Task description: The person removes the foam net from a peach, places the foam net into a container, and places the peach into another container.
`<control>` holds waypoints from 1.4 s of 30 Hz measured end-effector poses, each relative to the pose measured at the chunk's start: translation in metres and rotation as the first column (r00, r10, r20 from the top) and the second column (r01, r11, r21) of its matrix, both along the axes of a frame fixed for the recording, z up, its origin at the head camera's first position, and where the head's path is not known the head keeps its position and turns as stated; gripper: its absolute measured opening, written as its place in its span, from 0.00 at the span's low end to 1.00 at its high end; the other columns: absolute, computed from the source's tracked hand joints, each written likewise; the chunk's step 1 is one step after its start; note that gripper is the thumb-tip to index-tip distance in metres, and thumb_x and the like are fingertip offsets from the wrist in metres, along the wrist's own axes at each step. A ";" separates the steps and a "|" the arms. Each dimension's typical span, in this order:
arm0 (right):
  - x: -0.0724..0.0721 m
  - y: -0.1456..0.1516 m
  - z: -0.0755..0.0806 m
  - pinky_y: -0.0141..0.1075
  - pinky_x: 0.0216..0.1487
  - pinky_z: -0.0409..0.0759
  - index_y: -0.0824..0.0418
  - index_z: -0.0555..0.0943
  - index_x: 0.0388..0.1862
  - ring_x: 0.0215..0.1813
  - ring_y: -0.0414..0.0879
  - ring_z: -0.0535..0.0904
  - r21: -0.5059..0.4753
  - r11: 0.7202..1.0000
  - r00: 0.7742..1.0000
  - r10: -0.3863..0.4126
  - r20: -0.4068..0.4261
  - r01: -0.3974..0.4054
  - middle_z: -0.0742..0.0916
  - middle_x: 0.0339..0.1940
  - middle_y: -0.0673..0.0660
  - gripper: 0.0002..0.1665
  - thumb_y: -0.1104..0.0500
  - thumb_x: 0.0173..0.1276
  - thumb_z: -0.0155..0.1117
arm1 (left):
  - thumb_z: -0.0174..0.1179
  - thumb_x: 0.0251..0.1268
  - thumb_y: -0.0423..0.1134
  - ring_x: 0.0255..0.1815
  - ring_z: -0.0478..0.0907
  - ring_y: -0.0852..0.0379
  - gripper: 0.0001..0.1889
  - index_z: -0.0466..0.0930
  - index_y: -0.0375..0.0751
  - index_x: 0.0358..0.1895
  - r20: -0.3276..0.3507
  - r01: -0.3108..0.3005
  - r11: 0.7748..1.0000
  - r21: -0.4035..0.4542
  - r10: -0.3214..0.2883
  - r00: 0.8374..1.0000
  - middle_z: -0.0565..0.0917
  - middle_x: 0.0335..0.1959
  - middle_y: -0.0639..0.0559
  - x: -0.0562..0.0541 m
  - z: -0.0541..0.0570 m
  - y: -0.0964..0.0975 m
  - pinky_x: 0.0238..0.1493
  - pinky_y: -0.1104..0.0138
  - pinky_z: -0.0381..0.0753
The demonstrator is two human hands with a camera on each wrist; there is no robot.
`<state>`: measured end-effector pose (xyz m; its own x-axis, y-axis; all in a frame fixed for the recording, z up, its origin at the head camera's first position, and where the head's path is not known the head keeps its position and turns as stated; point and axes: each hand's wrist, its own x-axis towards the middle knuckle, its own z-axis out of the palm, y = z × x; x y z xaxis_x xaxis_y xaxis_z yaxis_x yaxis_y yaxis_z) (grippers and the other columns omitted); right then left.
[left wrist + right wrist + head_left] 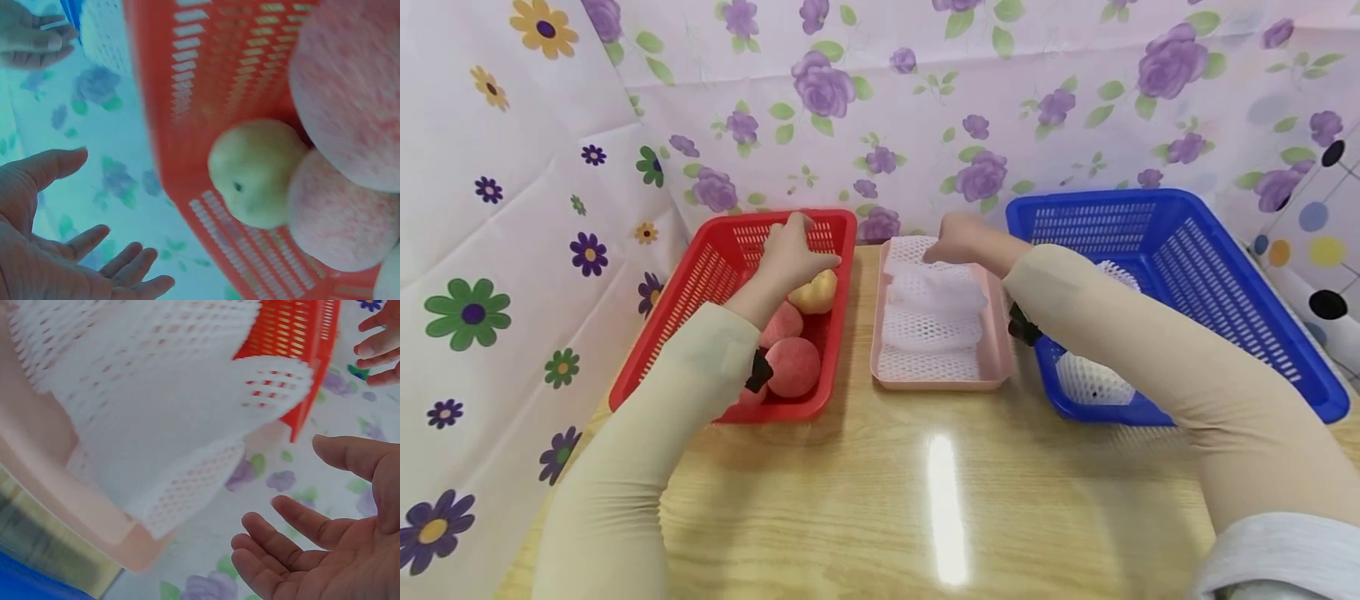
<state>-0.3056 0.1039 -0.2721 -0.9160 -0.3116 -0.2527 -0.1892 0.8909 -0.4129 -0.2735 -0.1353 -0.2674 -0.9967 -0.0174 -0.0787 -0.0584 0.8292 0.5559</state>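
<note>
My left hand [790,254] hovers over the red basket [842,333], fingers spread and holding nothing. Below it in the basket lie a pale yellow fruit [256,172] and several reddish round fruits [793,367]; the wrist hides part of them. Over the far part of a pink tray [1000,342] is my right hand [966,237]. The right wrist view shows its fingers loosely bent, with nothing in them. White foam fruit nets [156,406] lie in the tray, one over another.
To the right stands a blue basket [1232,292], holding white foam-netted items [1093,379] partly hidden by my right sleeve. The wooden table [865,500] runs along the front. Flowered cloth [910,117] hangs behind and at the sides.
</note>
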 end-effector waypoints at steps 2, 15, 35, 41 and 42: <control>0.003 0.004 0.007 0.36 0.36 0.75 0.65 0.75 0.25 0.29 0.45 0.69 0.000 1.000 1.000 0.009 -0.014 -0.009 0.75 0.21 0.52 0.17 0.52 0.62 0.61 | 0.63 0.59 0.44 0.63 0.60 0.40 0.34 0.59 0.37 0.65 -0.034 0.006 1.000 0.008 -0.006 0.999 0.64 0.62 0.36 0.004 0.003 0.008 0.64 0.48 0.68; 0.032 0.051 0.039 0.47 0.50 0.77 0.72 0.77 0.50 0.48 0.56 0.76 0.005 0.999 0.998 0.033 -0.054 -0.033 0.81 0.49 0.66 0.27 0.49 0.65 0.59 | 0.64 0.58 0.40 0.60 0.70 0.46 0.26 0.67 0.37 0.59 -0.202 0.236 0.952 0.194 -0.196 0.960 0.73 0.59 0.42 0.038 0.012 0.063 0.62 0.57 0.73; 0.081 0.133 0.015 0.53 0.44 0.81 0.70 0.73 0.54 0.48 0.63 0.78 -0.022 1.000 0.998 -0.008 -0.055 0.007 0.81 0.49 0.72 0.29 0.49 0.63 0.64 | 0.66 0.58 0.41 0.56 0.77 0.46 0.29 0.66 0.37 0.61 -0.058 0.362 0.856 0.370 -0.367 0.928 0.75 0.57 0.40 0.071 -0.027 0.134 0.55 0.60 0.80; 0.092 0.155 0.001 0.55 0.46 0.79 0.73 0.72 0.54 0.50 0.65 0.77 -0.042 0.998 0.997 -0.055 -0.056 0.053 0.80 0.49 0.74 0.32 0.48 0.64 0.63 | 0.66 0.57 0.36 0.53 0.77 0.45 0.30 0.65 0.36 0.63 0.061 0.265 0.757 0.598 -0.373 0.926 0.74 0.57 0.38 0.084 -0.042 0.150 0.48 0.60 0.84; 0.093 0.158 -0.001 0.56 0.46 0.79 0.73 0.72 0.54 0.50 0.65 0.77 -0.047 0.997 0.996 -0.064 -0.055 0.062 0.80 0.49 0.74 0.32 0.48 0.64 0.63 | 0.66 0.57 0.35 0.52 0.77 0.46 0.31 0.65 0.36 0.63 0.088 0.240 0.740 0.628 -0.375 0.923 0.73 0.57 0.37 0.086 -0.044 0.153 0.47 0.61 0.84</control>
<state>-0.2122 0.2622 -0.2732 -0.9466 -0.2627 -0.1869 -0.1572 0.8823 -0.4436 -0.1874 0.0173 -0.3116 -0.9004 0.4046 -0.1600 -0.0220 0.3248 0.9455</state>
